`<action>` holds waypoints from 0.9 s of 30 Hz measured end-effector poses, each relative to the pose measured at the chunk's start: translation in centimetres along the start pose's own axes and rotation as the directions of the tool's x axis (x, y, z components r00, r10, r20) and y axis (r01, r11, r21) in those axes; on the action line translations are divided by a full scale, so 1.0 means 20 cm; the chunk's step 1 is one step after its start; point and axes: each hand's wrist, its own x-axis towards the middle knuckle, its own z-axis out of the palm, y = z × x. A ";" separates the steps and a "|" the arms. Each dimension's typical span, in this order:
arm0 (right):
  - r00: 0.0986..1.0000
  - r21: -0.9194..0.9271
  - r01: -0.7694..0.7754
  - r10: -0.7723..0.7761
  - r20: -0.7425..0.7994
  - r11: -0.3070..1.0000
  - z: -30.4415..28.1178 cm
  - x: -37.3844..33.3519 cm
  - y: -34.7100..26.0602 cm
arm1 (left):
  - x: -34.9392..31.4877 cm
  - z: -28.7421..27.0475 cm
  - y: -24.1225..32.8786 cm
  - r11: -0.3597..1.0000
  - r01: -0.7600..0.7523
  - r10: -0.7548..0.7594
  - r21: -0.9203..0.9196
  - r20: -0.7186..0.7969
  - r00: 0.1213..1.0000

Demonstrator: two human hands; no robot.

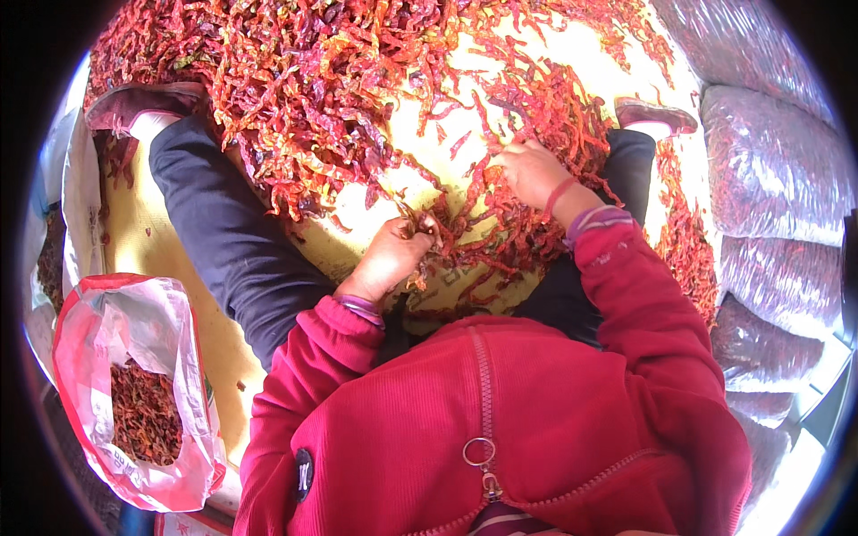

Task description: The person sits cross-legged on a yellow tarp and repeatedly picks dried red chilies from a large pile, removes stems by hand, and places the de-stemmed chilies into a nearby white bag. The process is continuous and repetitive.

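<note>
I sit on the floor with legs spread, a big heap of dried red chili peppers [331,80] in front of me. My left hand [393,255] is closed around a few chilies close to my body. My right hand [532,170] reaches further out, its fingers curled into a loose scatter of chilies [527,232] on the pale yellow sheet [429,143]. Both arms wear red fleece sleeves.
An open red-and-white sack [134,393] partly filled with chilies stands at my left. Large clear bags packed with chilies [778,170] are stacked along the right. My shoes [143,103] rest at either side of the heap.
</note>
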 end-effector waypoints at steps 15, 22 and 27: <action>0.945 0.386 -0.216 0.291 -0.148 0.897 0.01 0.10 0.20 | 0.01 -0.01 0.06 0.985 0.035 -0.014 -0.170 0.127 0.992; 0.957 0.247 -0.202 0.245 -0.156 0.948 0.00 0.18 0.20 | 0.02 -0.02 0.02 0.949 0.029 0.018 -0.314 0.145 0.989; 0.949 0.224 -0.232 0.271 -0.162 0.946 0.01 0.19 0.22 | 0.03 0.01 -0.01 0.931 -0.013 0.037 -0.365 0.058 0.998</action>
